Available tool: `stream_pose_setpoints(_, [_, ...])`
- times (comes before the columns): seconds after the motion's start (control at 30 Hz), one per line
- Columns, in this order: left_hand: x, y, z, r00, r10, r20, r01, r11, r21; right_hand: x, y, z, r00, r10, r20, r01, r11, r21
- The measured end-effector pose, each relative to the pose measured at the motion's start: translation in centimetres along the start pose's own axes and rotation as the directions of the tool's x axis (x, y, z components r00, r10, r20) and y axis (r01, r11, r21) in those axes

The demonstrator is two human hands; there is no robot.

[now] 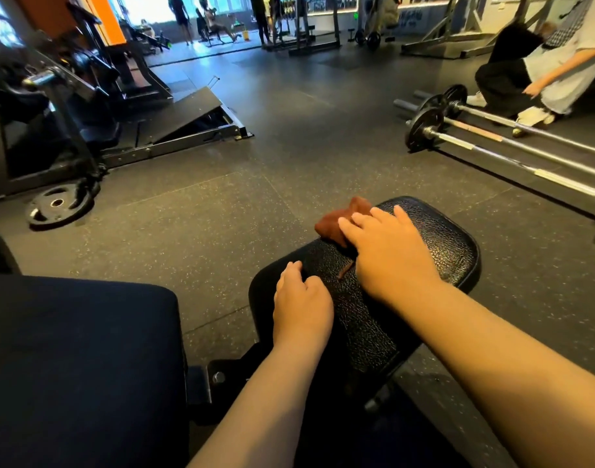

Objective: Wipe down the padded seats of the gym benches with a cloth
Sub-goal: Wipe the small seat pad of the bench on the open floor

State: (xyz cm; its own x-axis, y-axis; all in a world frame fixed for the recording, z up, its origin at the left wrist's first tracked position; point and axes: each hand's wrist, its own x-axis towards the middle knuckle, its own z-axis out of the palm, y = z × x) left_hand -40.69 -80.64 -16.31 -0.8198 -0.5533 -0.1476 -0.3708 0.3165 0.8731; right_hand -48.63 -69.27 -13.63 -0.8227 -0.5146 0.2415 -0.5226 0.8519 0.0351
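A black textured padded seat (438, 244) of a gym bench lies in front of me, low right of centre. A brown cloth (336, 221) sits on the seat's far left edge, partly hanging over it. My right hand (387, 251) lies flat on the cloth with straight fingers, pressing it onto the pad. My left hand (301, 302) rests on the seat's near left edge, its fingers curled over the rim. A second dark padded bench part (80, 359) fills the lower left.
Barbells (492, 136) with plates lie on the floor at the right, next to a crouching person (539, 76). A loose weight plate (58, 206) and a machine frame (87, 106) stand at the left. Speckled rubber floor (255, 163) stretches ahead; more people at the far back.
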Motion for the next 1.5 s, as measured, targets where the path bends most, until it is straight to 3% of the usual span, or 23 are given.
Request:
stream_pose_setpoints(0.1, [0.3, -0.1, 0.0, 1.000, -0.009, -0.006, 0.009, 1.000, -0.001, -1.0, -2.6, 1.3, 0.983, -0.173, 0.067, 0.166, 0.981, 0.104])
stream_pose_setpoints(0.17, [0.3, 0.0, 0.1, 0.999, -0.019, -0.030, 0.019, 1.000, 0.002, -1.7, -3.1, 1.7, 0.977, -0.212, 0.022, 0.206, 0.967, 0.150])
stream_pose_setpoints(0.3, [0.1, 0.2, 0.3, 0.999, -0.022, -0.032, 0.022, 1.000, 0.009, -1.8, -0.1, 0.1, 0.989, -0.134, -0.059, 0.139, 0.986, 0.090])
stream_pose_setpoints(0.47, [-0.2, 0.1, 0.3, 1.000, 0.001, -0.005, -0.001, 1.000, 0.011, -1.1, 4.3, -1.9, 0.977, 0.150, -0.154, -0.151, 0.988, 0.003])
stream_pose_setpoints(0.53, [-0.3, 0.1, 0.2, 1.000, 0.017, 0.002, -0.017, 1.000, 0.008, -0.9, 3.5, -1.5, 0.983, 0.119, -0.137, -0.116, 0.993, 0.034])
stream_pose_setpoints(0.7, [-0.5, 0.1, 0.8, 0.998, 0.053, 0.015, -0.053, 0.999, 0.009, -3.1, -1.1, 0.5, 0.990, -0.133, -0.042, 0.137, 0.980, 0.146])
stream_pose_setpoints(0.77, [-0.6, 0.0, 1.1, 0.997, 0.071, 0.006, -0.071, 0.997, 0.008, -3.8, -1.7, 0.4, 0.983, -0.180, -0.045, 0.184, 0.977, 0.107])
stream_pose_setpoints(0.87, [-1.3, 0.0, 1.6, 0.993, 0.114, 0.025, -0.115, 0.993, 0.040, -3.3, 0.7, -0.8, 0.989, -0.119, -0.088, 0.124, 0.991, 0.051])
stream_pose_setpoints(1.03, [-2.9, -0.8, 2.1, 0.971, 0.215, 0.108, -0.231, 0.959, 0.166, -2.8, 4.8, -2.0, 0.974, 0.147, -0.171, -0.148, 0.989, 0.003])
stream_pose_setpoints(1.13, [-2.8, -1.3, 1.9, 0.966, 0.228, 0.119, -0.248, 0.949, 0.196, -2.8, 3.4, -1.6, 0.990, 0.053, -0.134, -0.056, 0.998, -0.018])
stream_pose_setpoints(1.27, [-2.7, -1.4, 2.0, 0.968, 0.224, 0.109, -0.243, 0.945, 0.219, -4.2, 0.5, -1.0, 0.995, -0.098, -0.034, 0.101, 0.987, 0.124])
stream_pose_setpoints(1.33, [-2.9, -1.3, 2.2, 0.968, 0.229, 0.106, -0.247, 0.942, 0.228, -4.8, 0.4, -0.7, 0.990, -0.139, -0.027, 0.142, 0.983, 0.114])
stream_pose_setpoints(1.5, [-3.2, -0.9, 2.6, 0.972, 0.218, 0.092, -0.234, 0.947, 0.219, -4.3, 3.2, -1.6, 0.994, -0.057, -0.093, 0.066, 0.993, 0.097])
